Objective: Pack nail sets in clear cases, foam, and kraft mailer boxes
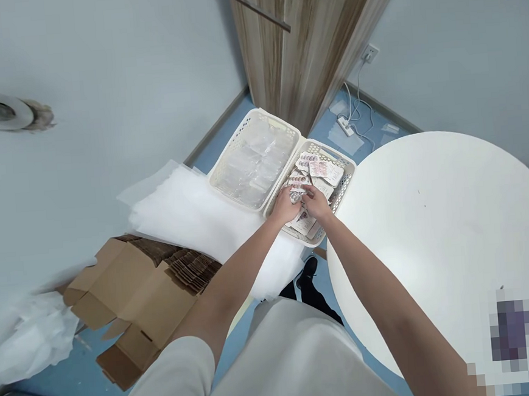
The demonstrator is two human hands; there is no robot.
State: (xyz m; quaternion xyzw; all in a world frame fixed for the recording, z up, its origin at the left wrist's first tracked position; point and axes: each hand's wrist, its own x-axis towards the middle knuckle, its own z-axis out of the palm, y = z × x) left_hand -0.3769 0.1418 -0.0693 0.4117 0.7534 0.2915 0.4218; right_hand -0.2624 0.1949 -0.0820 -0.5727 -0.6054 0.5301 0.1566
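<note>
Both hands are together over the right-hand white basket (350, 173), which holds printed cards (331, 172) with rows of small coloured shapes. My left hand (286, 206) has its fingers bent around the near side of a small card and something shiny. My right hand (316, 203) meets it from the right, thumb and fingers closed at the same small items. What exactly lies between the fingertips is too small to make out. Beside it on the left, a second white basket (214, 174) contains clear plastic bags (255, 162).
A round white table (432, 227) stands at the right. Stacked white sheets (192, 210) and folded brown cardboard (129, 282) lie at the left. Behind are a wooden cabinet (298, 43) and a power strip (345, 126) with cables on the blue floor.
</note>
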